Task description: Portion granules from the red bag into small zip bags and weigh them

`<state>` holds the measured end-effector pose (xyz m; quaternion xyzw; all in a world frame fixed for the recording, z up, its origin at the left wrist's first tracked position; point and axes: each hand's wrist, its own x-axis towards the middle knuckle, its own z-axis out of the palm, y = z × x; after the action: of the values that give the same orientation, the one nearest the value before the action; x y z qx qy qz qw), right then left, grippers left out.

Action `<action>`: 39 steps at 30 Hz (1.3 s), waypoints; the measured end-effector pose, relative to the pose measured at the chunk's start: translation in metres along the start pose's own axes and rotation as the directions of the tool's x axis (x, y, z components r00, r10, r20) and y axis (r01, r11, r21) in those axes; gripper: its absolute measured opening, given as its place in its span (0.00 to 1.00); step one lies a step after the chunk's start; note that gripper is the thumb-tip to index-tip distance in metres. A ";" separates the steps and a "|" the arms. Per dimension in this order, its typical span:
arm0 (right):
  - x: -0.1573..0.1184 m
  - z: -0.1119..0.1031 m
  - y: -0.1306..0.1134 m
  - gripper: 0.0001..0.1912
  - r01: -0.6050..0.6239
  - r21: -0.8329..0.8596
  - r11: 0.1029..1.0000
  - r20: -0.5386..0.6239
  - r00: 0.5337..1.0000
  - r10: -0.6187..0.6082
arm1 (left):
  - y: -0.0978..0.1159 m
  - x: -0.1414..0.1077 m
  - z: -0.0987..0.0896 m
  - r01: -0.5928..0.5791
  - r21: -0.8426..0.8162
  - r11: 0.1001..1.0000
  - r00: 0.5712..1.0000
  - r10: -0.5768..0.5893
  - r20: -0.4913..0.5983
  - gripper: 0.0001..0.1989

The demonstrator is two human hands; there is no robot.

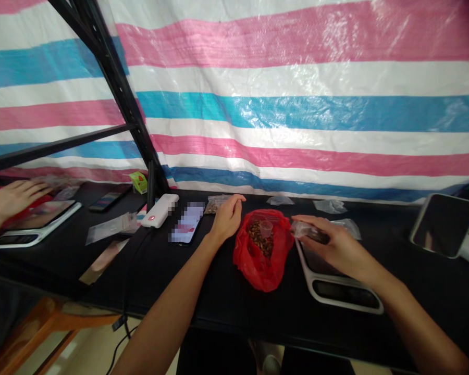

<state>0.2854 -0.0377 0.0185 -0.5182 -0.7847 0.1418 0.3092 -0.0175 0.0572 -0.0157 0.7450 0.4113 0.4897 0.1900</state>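
My right hand [338, 247] is closed around a small clear plastic bag [309, 231] with dark brown contents, held above the white-framed kitchen scale [342, 294]. To its left stands an open red plastic bag [266, 273], full of small brown kernels or seeds [258, 238]. A small clear plastic cup [266, 228] sits on them. My left hand [227, 217] rests at the left of the red bag, its fingers loosely bent and nothing visible in them. Just behind that hand lies a small clear bag of brown pieces [214, 204].
Flat clear bags [330, 206] lie at the back. A phone [187, 223] and white power bank [160, 210] are left; a dark-screened device [444, 225] stands right. Beyond the black post [121, 88], another person's hand [17, 200] is over a second scale [42, 226].
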 end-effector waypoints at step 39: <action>-0.018 -0.040 0.098 0.16 -0.175 0.048 0.983 -0.336 0.924 0.181 | -0.005 -0.001 -0.006 0.081 0.073 0.994 0.996 -0.079 -0.032 0.16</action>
<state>0.3869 -0.0160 -0.0102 -0.6012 -0.6683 0.0847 0.4298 -0.0250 0.0591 -0.0170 0.7273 0.4614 0.4767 0.1759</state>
